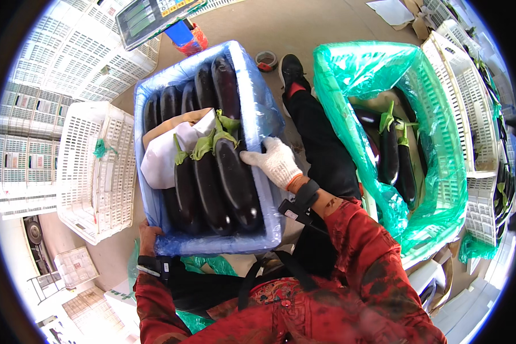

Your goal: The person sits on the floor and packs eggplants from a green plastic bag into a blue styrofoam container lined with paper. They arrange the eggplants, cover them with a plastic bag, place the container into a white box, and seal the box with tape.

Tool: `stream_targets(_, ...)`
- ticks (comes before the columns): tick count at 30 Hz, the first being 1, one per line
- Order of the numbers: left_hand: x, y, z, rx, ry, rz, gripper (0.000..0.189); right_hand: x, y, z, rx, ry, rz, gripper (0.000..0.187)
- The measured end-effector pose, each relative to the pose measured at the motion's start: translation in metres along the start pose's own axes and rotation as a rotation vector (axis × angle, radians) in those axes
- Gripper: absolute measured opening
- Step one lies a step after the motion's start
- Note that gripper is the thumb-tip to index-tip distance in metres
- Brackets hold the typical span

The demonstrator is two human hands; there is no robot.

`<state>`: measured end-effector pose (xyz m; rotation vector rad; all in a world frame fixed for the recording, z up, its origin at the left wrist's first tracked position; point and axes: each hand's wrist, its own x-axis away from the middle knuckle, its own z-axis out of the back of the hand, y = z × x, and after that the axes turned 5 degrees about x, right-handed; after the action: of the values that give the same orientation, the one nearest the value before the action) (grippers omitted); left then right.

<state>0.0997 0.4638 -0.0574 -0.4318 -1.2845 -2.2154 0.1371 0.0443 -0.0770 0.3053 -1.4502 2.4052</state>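
A crate lined with blue plastic film [215, 246] stands before me, tilted a little in view. Several dark eggplants [236, 180] with green caps lie in its near half, and more fill its far end. White and brown paper [167, 159] lies between the two groups. My right hand [276, 162], in a white knit glove, grips the right rim of this crate, thumb over the edge. My left hand [149, 236], bare, holds the near left corner; its fingers are partly hidden.
On the right stands a crate lined with green film [449, 172], holding several eggplants [389, 150]. A digital scale display [155, 19] is at the top left. White plastic crates [96, 172] stand at the left. A tape roll [266, 61] lies on the floor.
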Motion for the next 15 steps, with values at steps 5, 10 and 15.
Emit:
stream_targets(5,0.02,0.0,-0.01,-0.014,-0.045,0.011,0.051,-0.012,0.006,0.018,-0.038,-0.122,-0.001,0.074)
stream_targets(10,0.01,-0.036,0.023,0.363,-0.342,-0.163,0.069,-0.007,0.03,0.016,-0.259,0.018,-0.07,0.069)
stream_targets(15,-0.012,-0.103,0.052,0.714,0.071,0.212,0.074,0.014,0.069,0.002,-0.522,-0.019,-0.57,0.071)
